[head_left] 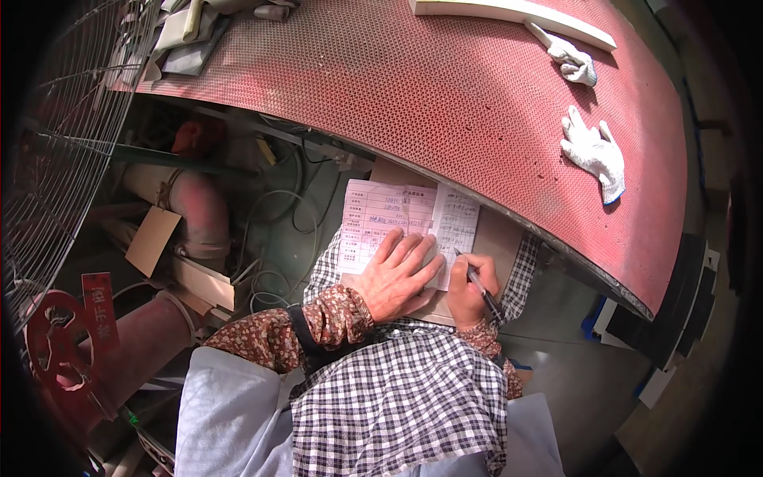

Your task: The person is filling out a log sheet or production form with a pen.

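Note:
On my lap lies a brown board (502, 230) with papers on top. A pale pink printed form (373, 208) with handwriting is on its left. Beside that form is a narrower white slip (459, 219), also written on. My left hand (400, 273) rests flat across the form's lower part, fingers spread. A dark pen (483, 292) is gripped in my right hand (470, 288), its tip at the lower part of the white slip. Patterned sleeves cover both forearms, and a checked apron (397, 397) drapes over my legs.
A large red mesh-surfaced table (381, 71) spans the far side. Two white work gloves (594, 155) and a pale bar (517, 17) lie on it. At left stand a wire fan guard (71, 119), reddish pipes (127, 358) and a red valve wheel (60, 342). Dark stacked blocks (668, 310) sit right.

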### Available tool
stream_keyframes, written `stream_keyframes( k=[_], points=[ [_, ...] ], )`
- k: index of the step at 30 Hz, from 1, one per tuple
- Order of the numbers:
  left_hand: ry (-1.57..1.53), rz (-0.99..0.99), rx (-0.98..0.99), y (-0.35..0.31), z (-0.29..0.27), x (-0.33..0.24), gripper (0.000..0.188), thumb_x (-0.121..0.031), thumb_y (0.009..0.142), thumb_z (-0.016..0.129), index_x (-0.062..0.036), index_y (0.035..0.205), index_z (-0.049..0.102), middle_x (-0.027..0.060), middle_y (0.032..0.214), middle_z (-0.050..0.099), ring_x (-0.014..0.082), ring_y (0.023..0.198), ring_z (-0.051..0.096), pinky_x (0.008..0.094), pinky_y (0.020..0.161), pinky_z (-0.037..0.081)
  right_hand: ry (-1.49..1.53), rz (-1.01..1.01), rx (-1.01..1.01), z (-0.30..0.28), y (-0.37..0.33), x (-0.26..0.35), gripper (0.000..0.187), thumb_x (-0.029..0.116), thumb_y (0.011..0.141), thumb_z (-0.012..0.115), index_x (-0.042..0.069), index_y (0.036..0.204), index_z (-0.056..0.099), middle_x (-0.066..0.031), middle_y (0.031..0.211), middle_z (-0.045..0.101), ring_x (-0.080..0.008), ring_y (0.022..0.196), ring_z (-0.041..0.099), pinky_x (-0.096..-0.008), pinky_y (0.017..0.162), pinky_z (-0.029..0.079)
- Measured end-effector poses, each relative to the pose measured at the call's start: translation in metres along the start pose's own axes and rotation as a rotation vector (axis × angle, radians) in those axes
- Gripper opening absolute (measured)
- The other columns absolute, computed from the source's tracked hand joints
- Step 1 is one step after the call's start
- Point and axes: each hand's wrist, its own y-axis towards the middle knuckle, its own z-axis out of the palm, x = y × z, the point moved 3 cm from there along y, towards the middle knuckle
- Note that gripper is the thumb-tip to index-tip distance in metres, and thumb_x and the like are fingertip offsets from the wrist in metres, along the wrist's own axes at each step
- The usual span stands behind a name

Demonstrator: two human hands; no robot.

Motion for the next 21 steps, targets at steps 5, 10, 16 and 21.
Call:
stream_keyframes(
  k=[5, 10, 16, 21],
  points=[
    [-0.012, -0.004, -0.008, -0.0008, -0.0019, -0.0001, 0.069, -0.04, 0.084, 0.081, -0.0109, 0.142, 0.058, 0.0171, 0.15, 0.051, 0.036, 0.136, 0.049, 0.059, 0.122, 0.031, 0.0, 0.01, 0.003, 0.0007, 0.0006, -0.0001, 0.012, 0.012, 0.094, 0.072, 0.002, 0.093, 0.065, -0.0096, 0.071, 0.066, -0.0189, 0.06, 0.064, -0.0346, 0.058, 0.052],
    [-0.034, 0.009, -0.05, -0.0018, 0.0004, 0.0023, 0.072, -0.039, 0.081, 0.083, -0.0113, 0.142, 0.057, 0.0177, 0.151, 0.05, 0.0361, 0.137, 0.05, 0.0594, 0.121, 0.033, 0.03, 0.033, 0.021, 0.002, 0.0013, -0.0033, 0.013, 0.012, 0.095, 0.072, 0.001, 0.093, 0.065, -0.0089, 0.071, 0.066, -0.0167, 0.06, 0.063, -0.0337, 0.058, 0.052],
    [-0.039, 0.005, -0.034, -0.0032, 0.0032, 0.0019, 0.073, -0.038, 0.08, 0.083, -0.0112, 0.142, 0.057, 0.019, 0.155, 0.048, 0.0363, 0.14, 0.049, 0.0594, 0.121, 0.033, 0.064, 0.098, 0.055, -0.0001, -0.0016, -0.004, 0.011, 0.01, 0.097, 0.068, 0.0, 0.095, 0.064, -0.005, 0.084, 0.067, -0.012, 0.074, 0.059, -0.0297, 0.068, 0.051],
    [-0.045, 0.008, -0.056, -0.0035, 0.0054, 0.0013, 0.075, -0.038, 0.079, 0.083, -0.0116, 0.143, 0.056, 0.018, 0.158, 0.047, 0.0365, 0.141, 0.048, 0.0593, 0.122, 0.032, 0.074, 0.052, 0.022, 0.0018, -0.0002, -0.0071, 0.015, 0.013, 0.097, 0.07, 0.0, 0.093, 0.064, -0.0059, 0.076, 0.066, -0.013, 0.066, 0.06, -0.0318, 0.062, 0.051]
  ],
)
